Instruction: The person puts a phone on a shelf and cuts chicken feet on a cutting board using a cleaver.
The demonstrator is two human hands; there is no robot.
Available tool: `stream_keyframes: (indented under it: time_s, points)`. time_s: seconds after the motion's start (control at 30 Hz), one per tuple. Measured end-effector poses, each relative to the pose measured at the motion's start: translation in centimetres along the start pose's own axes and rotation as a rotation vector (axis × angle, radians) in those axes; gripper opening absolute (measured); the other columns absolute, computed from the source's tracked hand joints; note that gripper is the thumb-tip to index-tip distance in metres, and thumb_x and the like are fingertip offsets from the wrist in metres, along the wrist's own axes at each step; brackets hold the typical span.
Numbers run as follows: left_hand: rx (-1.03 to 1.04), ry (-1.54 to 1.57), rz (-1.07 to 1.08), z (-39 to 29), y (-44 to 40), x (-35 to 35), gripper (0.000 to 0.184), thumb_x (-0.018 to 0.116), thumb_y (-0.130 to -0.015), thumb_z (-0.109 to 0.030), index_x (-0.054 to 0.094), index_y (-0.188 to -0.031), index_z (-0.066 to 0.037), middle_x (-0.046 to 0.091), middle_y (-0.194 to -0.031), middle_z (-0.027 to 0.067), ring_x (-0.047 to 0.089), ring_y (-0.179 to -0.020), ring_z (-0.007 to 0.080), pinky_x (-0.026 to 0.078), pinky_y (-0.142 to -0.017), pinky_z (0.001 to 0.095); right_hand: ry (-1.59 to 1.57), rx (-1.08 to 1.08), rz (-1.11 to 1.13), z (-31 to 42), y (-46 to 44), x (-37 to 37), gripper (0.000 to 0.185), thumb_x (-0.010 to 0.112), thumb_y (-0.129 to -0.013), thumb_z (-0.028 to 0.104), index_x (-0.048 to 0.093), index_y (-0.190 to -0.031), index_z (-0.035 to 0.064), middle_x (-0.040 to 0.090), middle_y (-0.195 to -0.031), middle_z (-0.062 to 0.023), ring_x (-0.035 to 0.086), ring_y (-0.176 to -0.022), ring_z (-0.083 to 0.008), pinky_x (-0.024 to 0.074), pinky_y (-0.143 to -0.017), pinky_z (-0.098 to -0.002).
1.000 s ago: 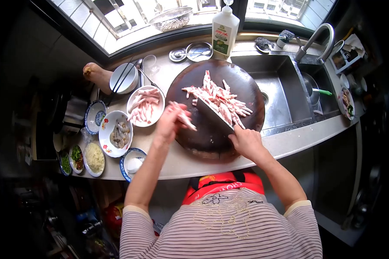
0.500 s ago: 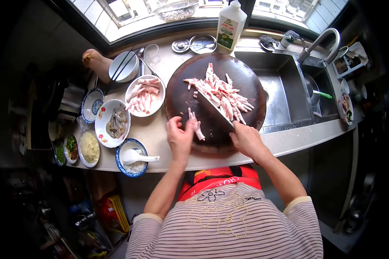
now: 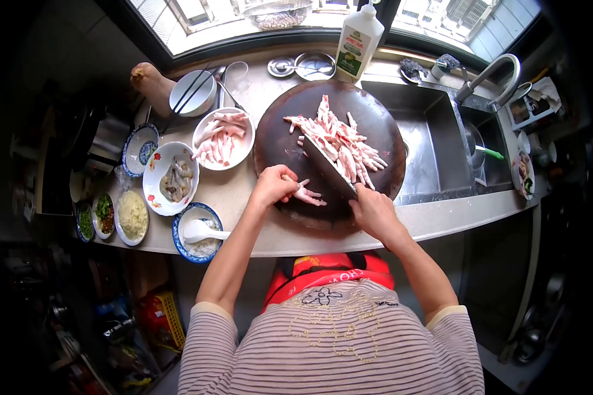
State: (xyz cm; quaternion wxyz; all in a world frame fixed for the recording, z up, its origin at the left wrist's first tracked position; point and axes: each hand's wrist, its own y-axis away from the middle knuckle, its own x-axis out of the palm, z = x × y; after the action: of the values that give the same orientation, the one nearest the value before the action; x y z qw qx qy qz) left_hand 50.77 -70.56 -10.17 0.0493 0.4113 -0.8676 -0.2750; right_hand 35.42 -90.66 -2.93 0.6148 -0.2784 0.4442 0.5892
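My left hand (image 3: 275,185) is closed on one end of a chicken foot (image 3: 308,195) at the lower left of the round dark chopping board (image 3: 286,115). My right hand (image 3: 373,212) is wrapped round the handle of a cleaver (image 3: 328,164), its blade slanting up and left across the board. Against the far side of the blade lies a heap of chicken feet and cut pieces (image 3: 339,139). A white bowl (image 3: 224,163) left of the board holds more chicken feet (image 3: 221,137).
Left of the board are a shrimp bowl (image 3: 175,179), a blue-rimmed bowl with a spoon (image 3: 197,253), small dishes of chopped ingredients (image 3: 133,216) and a bowl with chopsticks (image 3: 194,94). A white bottle (image 3: 359,45) stands behind the board, the sink (image 3: 418,131) to its right.
The chicken foot went from my left hand onto the board, and that hand now grips its left end. The foot has turned, its toes now pointing right. The cleaver stays beside the heap.
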Motion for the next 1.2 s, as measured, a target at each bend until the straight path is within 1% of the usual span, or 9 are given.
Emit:
stream_keyframes:
  time_s: [0.03,0.13,0.17,0.27,0.43,0.73,0.83,1.03,1.2]
  points:
    - [0.0,0.041,-0.002,-0.4,-0.1,0.3,0.035,0.069,-0.07,-0.003,0.057,-0.103,0.004,0.061,-0.077,0.0065,0.056,-0.054,0.0098,0.045,-0.042,0.0228,-0.005,0.013,-0.002,0.0,0.1,-0.1,0.019,0.057,-0.083,0.015,0.048,-0.09,-0.0002,0.062,-0.08,-0.0223,0.061,-0.077,-0.0411,0.0466,-0.07,-0.051]
    - [0.3,-0.045,-0.413,0.1,1.7,3.1,0.039,0.07,-0.071,-0.005,0.054,-0.106,0.003,0.058,-0.089,0.0102,0.057,-0.059,0.0117,0.048,-0.046,0.0237,-0.044,-0.022,-0.053,-0.4,0.5,0.1,0.017,0.057,-0.083,0.013,0.048,-0.09,0.0005,0.061,-0.08,-0.022,0.06,-0.075,-0.0413,0.0462,-0.067,-0.0515]
    - [0.573,-0.348,-0.677,1.4,1.7,3.6,0.039,0.071,-0.071,-0.008,0.052,-0.104,0.002,0.054,-0.095,0.0128,0.056,-0.061,0.0133,0.05,-0.051,0.0254,-0.054,-0.021,-0.071,-0.3,0.8,0.2,0.018,0.058,-0.083,0.014,0.049,-0.092,0.0009,0.062,-0.079,-0.0221,0.06,-0.074,-0.0418,0.0459,-0.066,-0.0515]
    - [0.385,-0.223,-0.719,1.8,4.1,6.1,0.037,0.072,-0.071,-0.01,0.053,-0.101,0.001,0.054,-0.091,0.0116,0.054,-0.06,0.014,0.052,-0.056,0.0264,-0.094,-0.066,-0.14,1.0,1.3,0.4,0.019,0.059,-0.084,0.014,0.05,-0.095,0.0022,0.062,-0.076,-0.0217,0.06,-0.071,-0.0423,0.0456,-0.063,-0.0507]
    - [0.297,-0.102,-0.704,2.0,3.4,7.6,0.027,0.069,-0.074,-0.01,0.051,-0.093,-0.001,0.051,-0.062,0.0052,0.055,-0.052,0.0165,0.049,-0.042,0.0316,-0.142,-0.266,-0.252,2.7,0.6,1.6,0.019,0.058,-0.083,0.009,0.051,-0.1,0.0026,0.061,-0.08,-0.0186,0.061,-0.068,-0.0377,0.0471,-0.057,-0.0464]
    - [0.167,0.147,-0.632,0.6,4.2,7.4,0.013,0.061,-0.079,-0.006,0.05,-0.086,-0.002,0.058,-0.059,0.008,0.06,-0.047,0.0167,0.047,-0.041,0.0296,-0.203,-0.27,-0.225,3.6,-1.3,3.3,0.024,0.059,-0.085,0.011,0.051,-0.105,0.003,0.062,-0.078,-0.0222,0.061,-0.069,-0.0399,0.0477,-0.059,-0.0472]
    - [0.091,0.168,-0.652,-0.5,4.6,7.5,0.011,0.059,-0.082,-0.01,0.05,-0.08,-0.003,0.058,-0.058,0.0124,0.063,-0.057,0.0286,0.048,-0.055,0.0411,-0.21,-0.253,-0.202,4.2,-1.6,3.7,0.022,0.057,-0.086,0.013,0.05,-0.104,0.0025,0.062,-0.078,-0.0218,0.061,-0.067,-0.0397,0.0475,-0.057,-0.0477]
    - [0.244,0.026,-0.741,0.8,4.0,8.3,0.013,0.058,-0.083,-0.012,0.051,-0.078,-0.002,0.058,-0.062,0.0177,0.06,-0.06,0.0375,0.046,-0.057,0.0453,-0.168,-0.219,-0.159,4.3,-1.7,4.6,0.016,0.054,-0.086,0.011,0.045,-0.097,0.0026,0.06,-0.077,-0.0214,0.059,-0.065,-0.0419,0.0466,-0.056,-0.0501]
    - [0.36,-0.072,-0.799,0.8,4.1,8.5,0.011,0.057,-0.082,-0.009,0.052,-0.077,-0.002,0.058,-0.064,0.0192,0.06,-0.061,0.0383,0.046,-0.056,0.0455,-0.121,-0.16,-0.058,3.5,0.4,4.3,0.015,0.052,-0.086,0.009,0.042,-0.094,0.0027,0.059,-0.075,-0.0245,0.058,-0.066,-0.0453,0.0447,-0.059,-0.0542]
